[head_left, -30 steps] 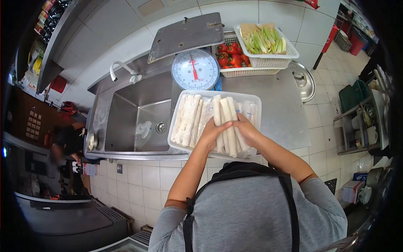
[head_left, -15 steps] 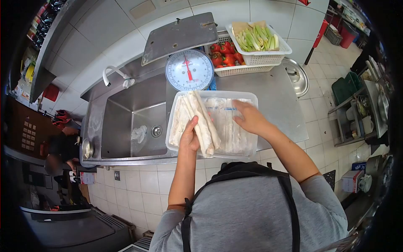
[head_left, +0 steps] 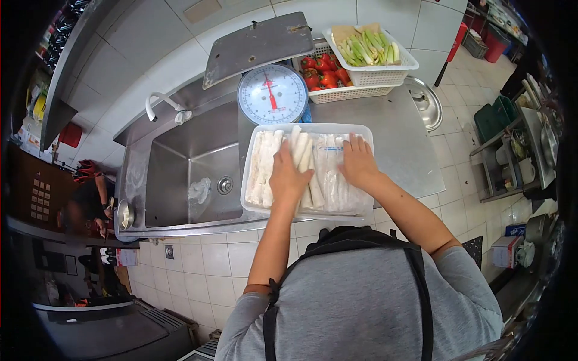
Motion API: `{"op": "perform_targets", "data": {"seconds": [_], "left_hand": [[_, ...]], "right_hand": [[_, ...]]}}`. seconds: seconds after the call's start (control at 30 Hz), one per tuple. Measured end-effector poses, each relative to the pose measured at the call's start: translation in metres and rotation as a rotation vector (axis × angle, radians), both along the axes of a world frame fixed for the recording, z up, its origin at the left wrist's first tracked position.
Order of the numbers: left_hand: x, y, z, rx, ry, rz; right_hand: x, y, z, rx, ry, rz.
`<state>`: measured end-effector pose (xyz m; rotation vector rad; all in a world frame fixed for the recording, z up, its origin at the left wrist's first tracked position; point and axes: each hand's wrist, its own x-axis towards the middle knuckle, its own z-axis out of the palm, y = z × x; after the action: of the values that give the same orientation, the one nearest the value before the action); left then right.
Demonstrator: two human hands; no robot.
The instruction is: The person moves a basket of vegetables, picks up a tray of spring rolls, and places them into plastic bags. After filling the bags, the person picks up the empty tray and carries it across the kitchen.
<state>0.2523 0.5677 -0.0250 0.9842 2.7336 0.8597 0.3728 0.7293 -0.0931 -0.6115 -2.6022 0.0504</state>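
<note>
I have both forearms (head_left: 272, 243) stretched over the tray's (head_left: 246, 177) near edge. My left hand (head_left: 289, 175) is palm down left of centre, thumb splayed; my right hand (head_left: 359, 163), fingers extended, is toward the right edge.

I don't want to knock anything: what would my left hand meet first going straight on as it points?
Your left hand would probably meet the tray's far rim first, then the scale; depth is unclear, so it might clear the rim.
</note>
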Motion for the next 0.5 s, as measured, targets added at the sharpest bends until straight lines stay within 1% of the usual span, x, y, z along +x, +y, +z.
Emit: {"op": "perform_targets", "data": {"seconds": [0.03, 0.1, 0.13, 0.17, 0.2, 0.23, 0.27, 0.3, 0.37, 0.4, 0.43, 0.47, 0.5], "left_hand": [[0.002, 0.002, 0.005, -0.035, 0.007, -0.062], [0.009, 0.001, -0.007, -0.036, 0.273, -0.159], [0.015, 0.000, -0.014, -0.037, 0.404, -0.205], [0.026, 0.002, -0.011, -0.048, 0.348, -0.248], [0.034, 0.002, -0.012, -0.068, 0.313, -0.348], [0.042, 0.001, -0.013, -0.090, 0.277, -0.448], [0.046, 0.002, -0.013, -0.112, 0.243, -0.550], [0.051, 0.004, -0.014, -0.096, 0.176, -0.553], [0.059, 0.005, -0.015, -0.065, 0.030, -0.555], [0.059, 0.007, -0.014, -0.019, 0.049, -0.525], [0.057, 0.009, -0.013, 0.026, 0.069, -0.495], [0.055, 0.012, -0.011, 0.070, 0.088, -0.466], [0.049, 0.014, -0.020, 0.175, 0.177, -0.412]], "right_hand": [[0.003, -0.006, 0.000, 0.106, -0.050, -0.005], [0.008, -0.013, 0.016, -0.070, -0.310, 0.013], [0.005, -0.012, 0.016, -0.098, -0.333, 0.034], [0.003, -0.012, 0.011, -0.131, -0.358, 0.055], [0.001, -0.012, 0.011, -0.162, -0.379, 0.074], [-0.002, -0.011, 0.011, -0.375, -0.356, 0.034], [-0.005, -0.007, 0.014, -0.586, -0.328, -0.008], [-0.009, -0.004, 0.017, -0.797, -0.298, -0.048], [-0.017, -0.004, 0.008, -1.136, 0.067, 0.049], [-0.021, -0.005, 0.004, -1.298, 0.257, 0.098], [-0.023, -0.002, 0.002, -1.419, 0.297, 0.107], [-0.026, -0.003, 0.021, -1.540, 0.337, 0.115], [-0.028, -0.002, 0.041, -1.662, 0.376, 0.123]]}}
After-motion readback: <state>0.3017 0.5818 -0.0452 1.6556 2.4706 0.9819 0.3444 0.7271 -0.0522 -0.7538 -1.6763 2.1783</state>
